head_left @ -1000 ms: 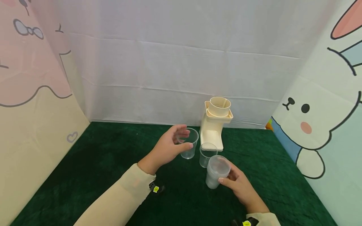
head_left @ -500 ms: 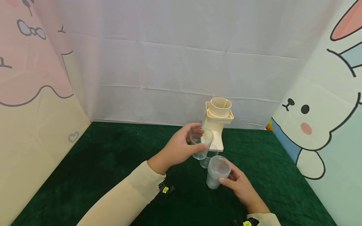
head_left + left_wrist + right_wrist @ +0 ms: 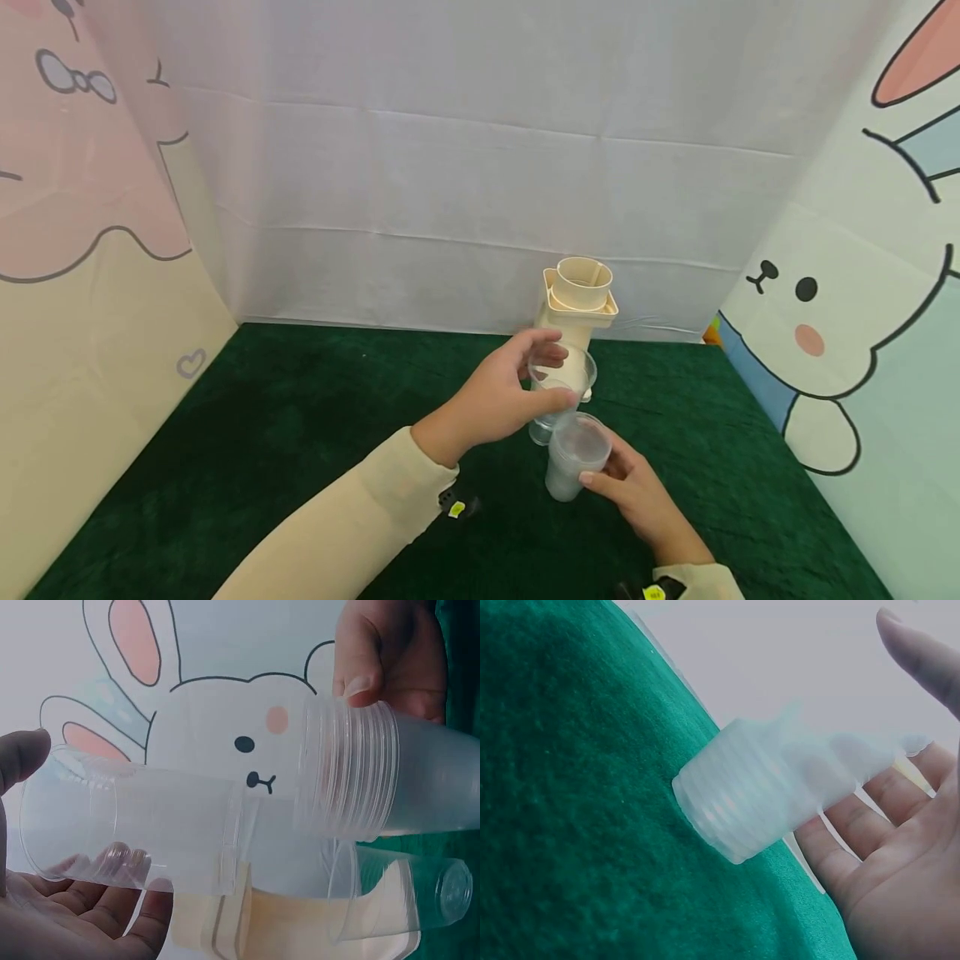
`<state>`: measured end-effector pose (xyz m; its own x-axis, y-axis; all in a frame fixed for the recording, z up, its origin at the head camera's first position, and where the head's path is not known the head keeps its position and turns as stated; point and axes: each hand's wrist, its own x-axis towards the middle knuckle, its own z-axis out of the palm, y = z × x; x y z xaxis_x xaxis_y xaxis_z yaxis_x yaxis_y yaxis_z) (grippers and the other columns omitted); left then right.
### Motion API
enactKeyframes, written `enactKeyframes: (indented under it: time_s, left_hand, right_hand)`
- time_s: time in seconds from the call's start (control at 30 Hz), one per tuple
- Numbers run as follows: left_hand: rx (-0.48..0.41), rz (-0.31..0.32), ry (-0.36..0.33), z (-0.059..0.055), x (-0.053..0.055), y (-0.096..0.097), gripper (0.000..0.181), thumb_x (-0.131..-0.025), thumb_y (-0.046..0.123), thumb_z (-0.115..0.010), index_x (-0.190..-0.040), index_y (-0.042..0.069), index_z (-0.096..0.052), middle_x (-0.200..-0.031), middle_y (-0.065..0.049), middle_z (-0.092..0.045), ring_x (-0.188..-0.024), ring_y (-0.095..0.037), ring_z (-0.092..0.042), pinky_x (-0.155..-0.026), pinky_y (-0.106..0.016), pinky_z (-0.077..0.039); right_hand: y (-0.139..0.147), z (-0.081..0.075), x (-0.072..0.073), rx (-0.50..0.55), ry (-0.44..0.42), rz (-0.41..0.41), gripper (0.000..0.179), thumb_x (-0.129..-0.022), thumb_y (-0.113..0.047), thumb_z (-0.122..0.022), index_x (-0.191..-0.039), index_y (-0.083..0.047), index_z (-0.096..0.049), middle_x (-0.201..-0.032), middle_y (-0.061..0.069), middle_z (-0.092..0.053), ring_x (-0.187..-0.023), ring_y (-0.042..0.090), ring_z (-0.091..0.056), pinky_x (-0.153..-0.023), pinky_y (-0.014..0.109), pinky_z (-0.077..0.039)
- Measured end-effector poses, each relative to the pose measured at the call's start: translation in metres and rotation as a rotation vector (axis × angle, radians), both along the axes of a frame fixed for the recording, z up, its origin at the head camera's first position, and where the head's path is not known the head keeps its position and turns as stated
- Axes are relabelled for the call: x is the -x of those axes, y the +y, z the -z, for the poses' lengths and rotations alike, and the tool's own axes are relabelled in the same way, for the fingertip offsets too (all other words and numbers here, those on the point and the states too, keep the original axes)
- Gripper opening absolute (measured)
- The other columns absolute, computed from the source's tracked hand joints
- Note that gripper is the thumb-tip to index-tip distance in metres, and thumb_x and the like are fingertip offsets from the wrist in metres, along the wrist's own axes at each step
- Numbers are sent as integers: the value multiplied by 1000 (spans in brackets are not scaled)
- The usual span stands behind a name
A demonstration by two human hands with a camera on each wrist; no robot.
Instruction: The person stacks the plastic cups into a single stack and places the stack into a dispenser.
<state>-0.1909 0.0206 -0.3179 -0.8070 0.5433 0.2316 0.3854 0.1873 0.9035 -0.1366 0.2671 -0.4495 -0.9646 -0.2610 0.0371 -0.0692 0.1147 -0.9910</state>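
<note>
My left hand [image 3: 506,392] holds a clear plastic cup [image 3: 150,817] between thumb and fingers, raised above the table. Below it, a second clear cup [image 3: 397,892] stands upright on the green cloth, partly hidden in the head view. My right hand [image 3: 637,487] grips a stack of nested plastic cups [image 3: 573,458] from its right side. Several rims show packed together on that stack in the left wrist view, and its base meets the cloth in the right wrist view. The raised cup is just up and left of the stack's mouth.
A cream plastic stand [image 3: 581,304] with a round collar on top is right behind the cups. Green cloth [image 3: 300,417] covers the table. A white curtain [image 3: 450,167] closes the back, and printed cartoon panels [image 3: 810,333] flank both sides.
My left hand has lifted the cup and carried it rightward, over the standing cup and in front of the cream stand. The right hand and the stack have stayed in place.
</note>
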Motion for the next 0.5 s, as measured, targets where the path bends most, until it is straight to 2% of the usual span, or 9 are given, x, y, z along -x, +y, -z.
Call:
enactKeyframes:
  time_s: [0.13, 0.37, 0.5]
  left_hand:
    - [-6, 12, -8, 2, -3, 4, 71, -93, 33, -76, -154, 17, -42, -140, 6, -58, -126, -8, -54, -110, -40, -44]
    - [-46, 77, 14, 4, -8, 15, 72, -93, 34, -76, -154, 16, -42, -142, 3, -58, -126, -7, -54, -106, -35, -46]
    - [-40, 99, 38, 6, -9, 22, 71, -93, 32, -77, -153, 16, -42, -142, 3, -59, -126, -6, -54, -106, -33, -46]
  right_hand:
    - [0, 0, 0, -5, -4, 1, 67, -101, -7, -63, -160, -7, -31, -155, 22, -42, -135, 38, -48, -101, 33, -50]
    - [1, -1, 0, 6, 12, -4, 67, -101, -6, -63, -160, -6, -31, -155, 22, -42, -129, 18, -55, -99, 30, -50]
    - [1, 0, 0, 1, 15, -5, 63, -101, -7, -63, -157, -3, -35, -151, 24, -44, -126, 16, -57, -98, 31, -51]
